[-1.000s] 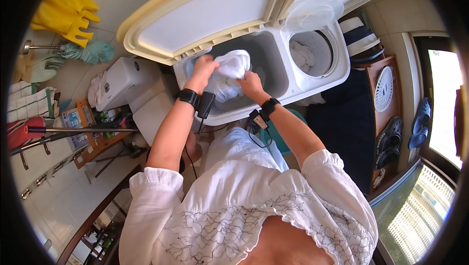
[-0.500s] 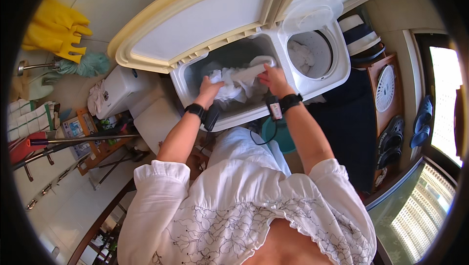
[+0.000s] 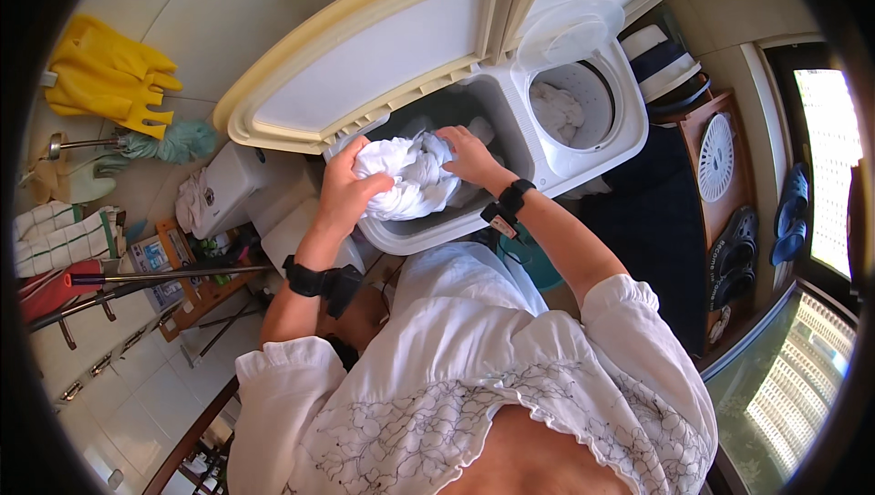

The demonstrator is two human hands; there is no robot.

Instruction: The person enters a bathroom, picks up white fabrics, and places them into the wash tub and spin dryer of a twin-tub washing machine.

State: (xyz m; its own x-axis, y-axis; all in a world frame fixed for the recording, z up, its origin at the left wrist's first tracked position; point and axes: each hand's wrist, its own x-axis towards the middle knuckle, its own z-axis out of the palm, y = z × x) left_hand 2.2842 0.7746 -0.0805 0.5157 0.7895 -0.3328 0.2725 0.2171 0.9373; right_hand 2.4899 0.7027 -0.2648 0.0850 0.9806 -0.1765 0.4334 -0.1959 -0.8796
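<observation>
A bundle of white laundry (image 3: pixel 408 180) is bunched up between my two hands, above the wash tub of a twin-tub washing machine (image 3: pixel 547 165). My left hand (image 3: pixel 346 187) grips the bundle's left side with the thumb across its front. At the right end, my right hand (image 3: pixel 472 159) has its fingers closed on the same cloth. More pale cloth (image 3: pixel 478 130) shows in the tub behind the bundle. The round spin tub on the right holds further white laundry (image 3: pixel 558 112). Both lids stand raised, the large wash lid (image 3: pixel 374 53) and the smaller spin lid (image 3: pixel 574 3).
Yellow rubber gloves (image 3: pixel 114 76) and a green mop head (image 3: pixel 173 141) hang on the left wall. A teal basin (image 3: pixel 529 262) sits at the machine's front. To the right are a dark cloth (image 3: pixel 638 231), a wooden rack with black clogs (image 3: pixel 734 258) and blue slippers (image 3: pixel 790 212).
The white laundry has been lifted from the tub and gathered into a thicker bundle. My left hand has moved left and up, my right hand slightly left.
</observation>
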